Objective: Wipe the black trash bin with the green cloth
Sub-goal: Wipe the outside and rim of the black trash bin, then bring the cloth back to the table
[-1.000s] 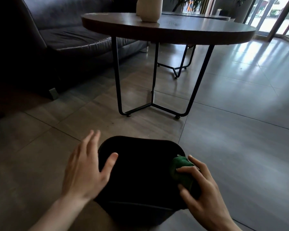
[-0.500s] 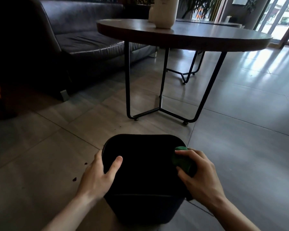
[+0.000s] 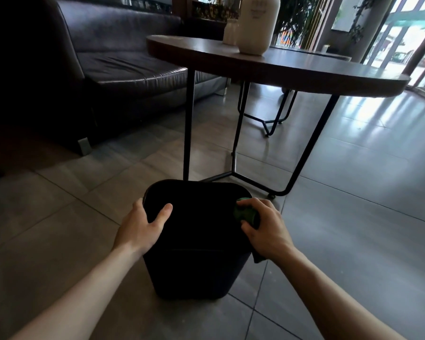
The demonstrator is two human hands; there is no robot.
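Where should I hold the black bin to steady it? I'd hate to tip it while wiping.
Probably the top rim of the black bin, from above on its left side. The left hand already hooks there, thumb over the edge, opposite the right hand pressing the green cloth.

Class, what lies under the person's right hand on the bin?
A green cloth is bunched under the right hand, pressed against the black bin's right rim. Most of the cloth is covered by the hand.
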